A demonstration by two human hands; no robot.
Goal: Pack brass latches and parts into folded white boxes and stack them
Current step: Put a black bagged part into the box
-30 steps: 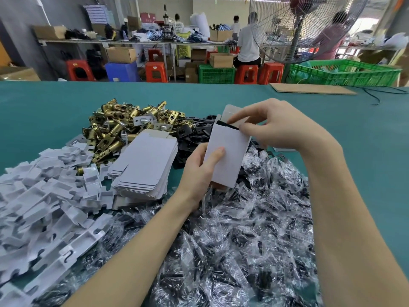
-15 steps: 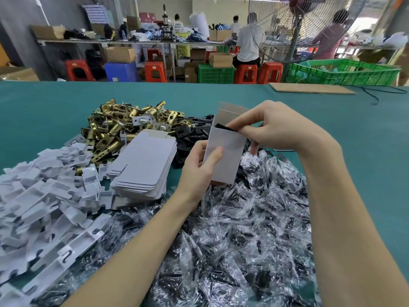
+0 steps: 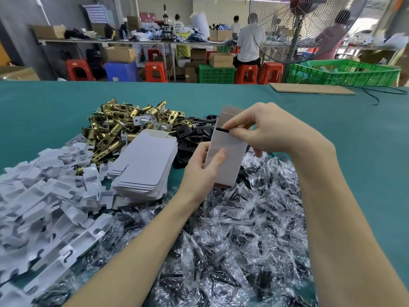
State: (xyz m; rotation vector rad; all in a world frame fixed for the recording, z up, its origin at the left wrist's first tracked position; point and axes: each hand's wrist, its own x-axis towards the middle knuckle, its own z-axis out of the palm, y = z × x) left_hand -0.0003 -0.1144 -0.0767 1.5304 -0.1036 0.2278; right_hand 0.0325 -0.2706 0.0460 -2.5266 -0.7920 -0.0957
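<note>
Left hand (image 3: 202,167) grips one white box (image 3: 225,158); right hand (image 3: 265,129) pinches black part (image 3: 222,129).

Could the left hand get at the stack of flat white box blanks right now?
Probably not yet: the left hand grips the white box. The stack lies uncovered just beside it.

— What's the box (image 3: 224,159) feel like?
— Matt white card, smooth; my left hand (image 3: 202,171) grips it. Flat blanks (image 3: 146,165) same stuff. Inserts (image 3: 44,200) look like matt white card too, w/ cut edges

— And the parts?
— Latches (image 3: 115,129): shiny brass-coloured metal. Plates (image 3: 194,134): matt black. Bags (image 3: 232,240): clear glossy plastic, crinkled. Table (image 3: 44,111): teal, matt, cloth-like
</note>
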